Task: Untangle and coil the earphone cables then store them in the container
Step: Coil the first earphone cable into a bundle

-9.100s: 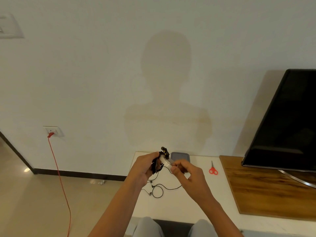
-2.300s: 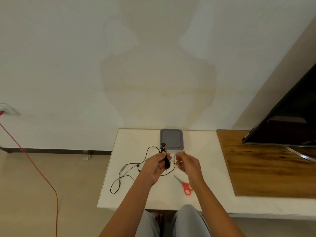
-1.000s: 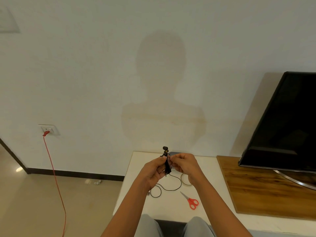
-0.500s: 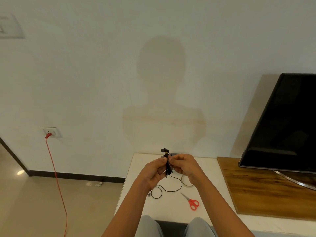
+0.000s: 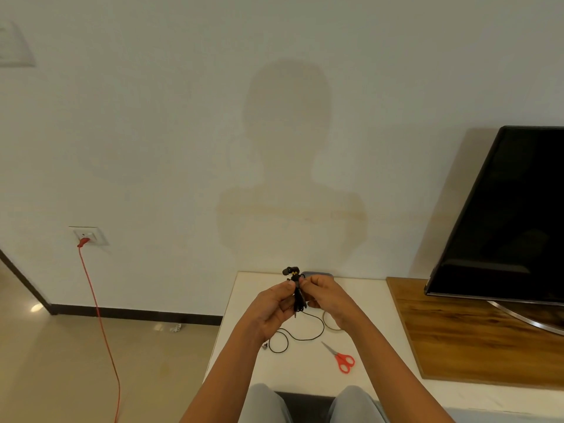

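Holding: left hand (image 5: 274, 303) and right hand (image 5: 325, 296) pinch thin black coiled earphone cable (image 5: 298, 297)
Handling: light, limp; grip bundle's middle, loose tail below the hands may snag

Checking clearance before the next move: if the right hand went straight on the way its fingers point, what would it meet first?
Probably the coiled earphone bundle it pinches, then the left hand; depth is unclear.

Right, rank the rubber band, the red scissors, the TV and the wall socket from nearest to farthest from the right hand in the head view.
1. Rubber band, on the white table just under the right hand.
2. Red scissors, on the table nearer the person.
3. TV, standing off to the right on the wooden board.
4. Wall socket, far left on the wall.
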